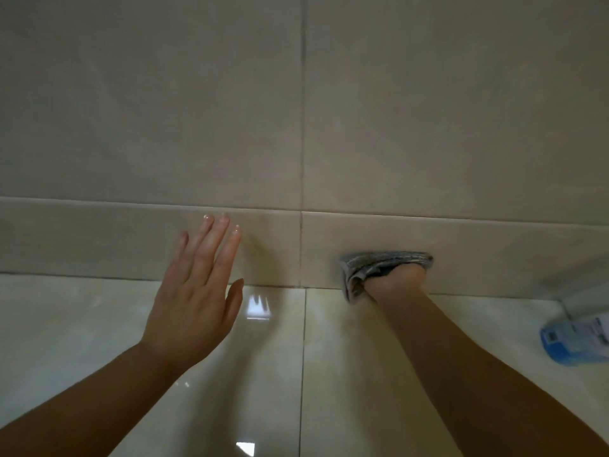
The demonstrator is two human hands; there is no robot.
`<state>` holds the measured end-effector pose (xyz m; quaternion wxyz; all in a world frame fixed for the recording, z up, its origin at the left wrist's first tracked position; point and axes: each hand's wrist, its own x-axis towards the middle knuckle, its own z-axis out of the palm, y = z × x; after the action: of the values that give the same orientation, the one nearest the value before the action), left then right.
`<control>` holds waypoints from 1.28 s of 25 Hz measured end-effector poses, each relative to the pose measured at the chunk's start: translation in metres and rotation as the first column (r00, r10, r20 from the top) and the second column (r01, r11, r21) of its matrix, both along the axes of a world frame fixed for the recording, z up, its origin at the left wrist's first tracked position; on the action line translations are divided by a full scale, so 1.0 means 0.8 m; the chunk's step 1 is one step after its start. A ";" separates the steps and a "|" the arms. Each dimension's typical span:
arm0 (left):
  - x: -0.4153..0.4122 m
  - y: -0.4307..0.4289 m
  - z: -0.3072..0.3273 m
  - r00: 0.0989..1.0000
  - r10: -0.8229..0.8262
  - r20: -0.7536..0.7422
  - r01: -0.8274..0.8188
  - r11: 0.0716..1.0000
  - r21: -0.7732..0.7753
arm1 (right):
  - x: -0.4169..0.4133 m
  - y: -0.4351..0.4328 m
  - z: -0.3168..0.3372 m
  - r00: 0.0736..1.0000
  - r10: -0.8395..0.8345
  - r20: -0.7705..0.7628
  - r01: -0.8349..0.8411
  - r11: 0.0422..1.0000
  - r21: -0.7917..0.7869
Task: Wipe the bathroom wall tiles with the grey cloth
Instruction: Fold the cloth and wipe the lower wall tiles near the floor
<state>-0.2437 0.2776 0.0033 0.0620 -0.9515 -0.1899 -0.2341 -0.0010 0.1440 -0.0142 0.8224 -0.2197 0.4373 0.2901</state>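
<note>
Beige wall tiles fill the upper view, with a narrow band of skirting tile along the bottom of the wall. My right hand presses the grey cloth flat against the skirting tile just right of the vertical grout line; the cloth hides the fingers. My left hand is held with straight fingers in front of the skirting tile to the left of that line, its fingertips at or near the tile, holding nothing.
Glossy cream floor tiles lie below the wall and reflect light. A blue and white packet lies on the floor at the right edge, with a pale object behind it in the corner.
</note>
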 end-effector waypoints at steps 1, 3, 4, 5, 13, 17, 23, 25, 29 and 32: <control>-0.010 0.009 0.000 1.000 -0.007 0.002 0.007 1.000 0.006 | -0.016 0.007 0.011 0.998 0.043 0.055 -0.045 0.999 0.024; -0.024 0.026 -0.001 0.999 -0.044 0.010 0.044 0.999 0.014 | -0.032 0.029 0.013 0.981 0.175 0.088 -0.166 0.981 -0.104; -0.030 0.037 -0.001 0.998 -0.069 0.013 0.069 0.997 0.020 | -0.040 0.037 0.013 0.968 0.224 0.117 -0.214 0.972 -0.095; -0.035 0.047 0.000 0.996 -0.092 0.014 0.092 0.995 0.027 | -0.047 0.048 0.004 0.958 0.255 0.132 -0.246 0.966 -0.079; -0.074 0.117 0.042 0.979 -0.205 0.016 0.203 0.975 0.091 | -0.107 0.120 0.094 0.873 0.466 0.142 -0.460 0.885 -0.077; -0.095 0.145 0.059 0.978 -0.186 0.094 0.172 0.976 0.134 | -0.143 0.190 0.098 0.850 0.494 0.181 -0.472 0.868 -0.154; -0.135 0.165 0.046 0.984 -0.073 0.164 0.057 0.993 0.100 | -0.160 0.183 0.068 0.878 0.459 0.139 -0.419 0.875 -0.244; -0.145 0.168 0.044 0.981 -0.065 0.184 0.049 0.994 0.094 | -0.143 0.195 0.083 0.953 0.253 0.167 -0.218 0.955 -0.203; -0.163 0.176 0.043 0.978 -0.012 0.209 -0.002 0.998 0.067 | -0.173 0.234 0.112 0.827 0.480 0.292 -0.363 0.853 -0.375; -0.177 0.185 0.046 0.976 0.024 0.215 -0.038 0.997 0.062 | -0.218 0.261 0.075 0.648 0.744 0.163 -0.473 0.561 -0.680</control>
<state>-0.3850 0.4260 0.0402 0.0761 -0.9151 -0.2024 -0.3404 -0.1754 0.3528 0.0457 0.6301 -0.6587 0.2013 0.3585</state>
